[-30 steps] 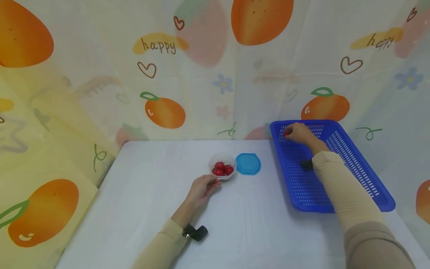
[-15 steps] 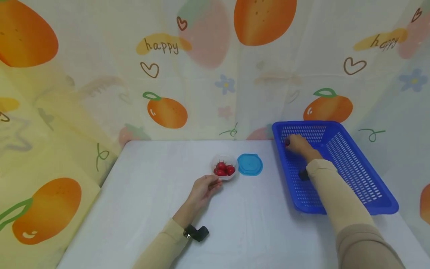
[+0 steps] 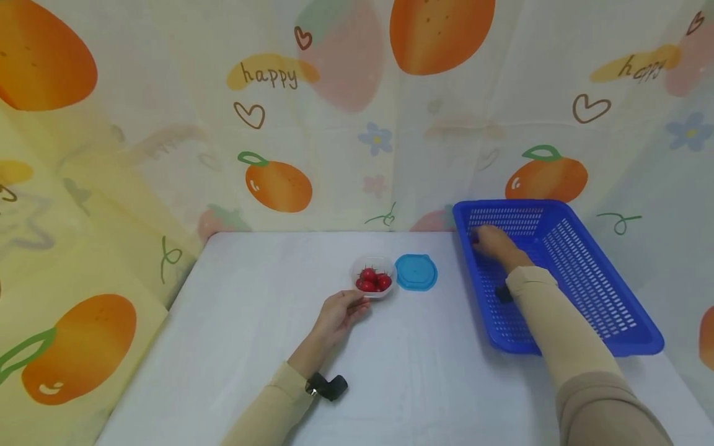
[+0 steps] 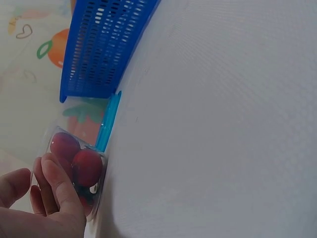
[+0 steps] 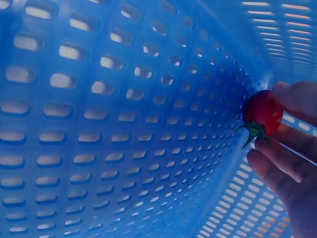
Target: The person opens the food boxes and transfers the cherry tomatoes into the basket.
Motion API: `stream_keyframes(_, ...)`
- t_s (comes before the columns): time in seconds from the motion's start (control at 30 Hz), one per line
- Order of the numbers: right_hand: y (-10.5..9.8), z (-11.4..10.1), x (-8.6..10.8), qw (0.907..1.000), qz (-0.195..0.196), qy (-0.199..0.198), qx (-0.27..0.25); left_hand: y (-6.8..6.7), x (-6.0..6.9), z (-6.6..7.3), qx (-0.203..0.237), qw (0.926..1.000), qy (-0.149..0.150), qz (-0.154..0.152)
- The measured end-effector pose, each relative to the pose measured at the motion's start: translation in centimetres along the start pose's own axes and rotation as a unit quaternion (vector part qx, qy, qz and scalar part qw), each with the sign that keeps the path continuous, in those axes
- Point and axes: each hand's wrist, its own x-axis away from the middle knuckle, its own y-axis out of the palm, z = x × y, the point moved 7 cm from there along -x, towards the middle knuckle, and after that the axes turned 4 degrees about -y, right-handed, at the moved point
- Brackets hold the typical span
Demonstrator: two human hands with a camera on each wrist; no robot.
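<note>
A small clear container (image 3: pixel 374 293) with several red cherry tomatoes (image 3: pixel 367 285) stands mid-table. My left hand (image 3: pixel 333 314) touches its near side; in the left wrist view the fingers (image 4: pixel 62 181) lie relaxed against the wall, with tomatoes (image 4: pixel 87 167) behind it. Inside the blue basket (image 3: pixel 484 310), at its far left corner, is my right hand (image 3: pixel 495 243). The right wrist view shows the right hand (image 5: pixel 292 148) pinching one red tomato (image 5: pixel 263 113) with a green stem between thumb and fingers, close to the basket's perforated surface (image 5: pixel 119 124).
A light blue lid (image 3: pixel 416 272) lies flat on the white table (image 3: pixel 401 371), just right of the clear container. Behind the table hangs a patterned cloth (image 3: pixel 334 173) with orange prints. The basket's long rim runs along the table's right side.
My right hand has moved down deeper into the basket's far left corner, still holding the tomato. The left hand stays beside the clear container. The head view has shifted slightly.
</note>
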Motion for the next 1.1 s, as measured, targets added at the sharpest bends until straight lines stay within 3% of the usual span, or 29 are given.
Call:
stream_keyframes(0.33,-1.1,0.2,0.3,0.9991,-0.004,0.036,-0.023,0.0,-0.1,0.0,0.009,1.0000,0.000,0.002)
stream_keyframes(0.47,-2.4,0.2,0.3,0.9980,0.019,0.053,-0.029,0.0,-0.1,0.1,0.009,1.0000,-0.001,0.000)
stream_keyframes(0.73,-6.0,-1.2,0.3,0.9943,0.094,0.048,-0.017,0.2,-0.1,0.2,0.008,0.9999,0.008,-0.010)
stream_keyframes(1.1,-7.4,-3.8,0.3,0.9945,0.091,0.031,-0.041,0.2,0.0,-0.2,0.022,0.9997,-0.004,-0.004)
